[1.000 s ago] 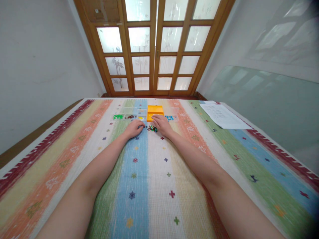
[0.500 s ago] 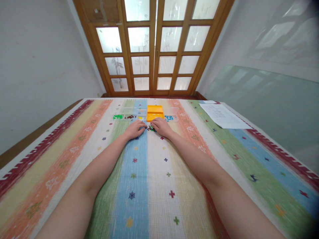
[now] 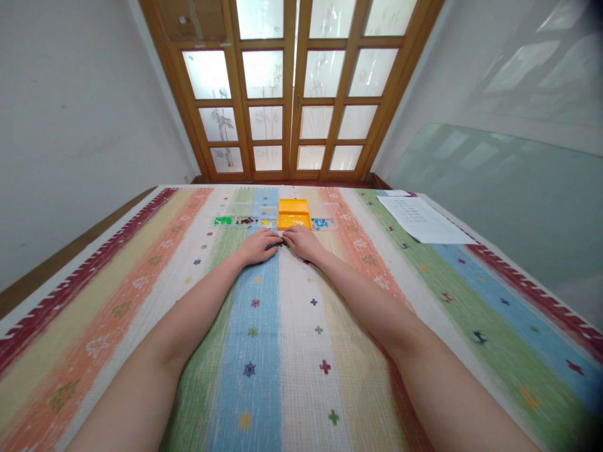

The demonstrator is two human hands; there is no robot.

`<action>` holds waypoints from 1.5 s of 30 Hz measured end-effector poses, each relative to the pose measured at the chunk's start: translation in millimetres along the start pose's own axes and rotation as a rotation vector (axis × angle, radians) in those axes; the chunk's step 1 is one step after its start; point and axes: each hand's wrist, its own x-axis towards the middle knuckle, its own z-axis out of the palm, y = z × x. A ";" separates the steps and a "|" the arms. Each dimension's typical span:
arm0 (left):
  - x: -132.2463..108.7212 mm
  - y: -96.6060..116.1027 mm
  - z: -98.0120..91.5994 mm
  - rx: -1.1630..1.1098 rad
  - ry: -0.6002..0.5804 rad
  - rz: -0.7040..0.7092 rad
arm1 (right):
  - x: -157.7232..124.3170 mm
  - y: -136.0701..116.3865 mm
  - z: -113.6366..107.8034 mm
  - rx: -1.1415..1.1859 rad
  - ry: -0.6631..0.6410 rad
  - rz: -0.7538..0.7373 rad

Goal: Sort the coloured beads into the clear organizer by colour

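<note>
My left hand rests on the cloth with its fingers curled together, the tips reaching the edge of a small heap of mixed dark and coloured pieces. From the other side my right hand leans over that heap, fingers bent and closed, and covers most of it. The fingertips of both hands nearly meet; whatever they pinch is too small to make out. Just beyond stands an open yellow box with small whitish pieces in it. Beside it, clear compartments hold green pieces, brown pieces, yellow pieces and blue pieces.
A striped, patterned tablecloth covers the table. Printed paper sheets lie toward the right edge. Behind the table stand wooden doors with glass panes, and a pale glass panel leans at the right wall.
My right hand has moved slightly left and down over the heap, hiding more of it. My left hand has shifted a little right, so the fingertips now come together.
</note>
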 end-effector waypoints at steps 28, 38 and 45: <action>0.7 -8.7 3.9 -0.087 0.046 -0.024 | -3.3 32.5 7.5 0.050 0.263 0.214; 8.6 9.6 15.7 -0.038 0.109 -0.165 | -3.0 19.5 1.2 0.062 0.236 0.186; 7.5 4.0 16.4 -0.016 0.125 -0.200 | -3.5 16.2 0.3 0.060 0.236 0.137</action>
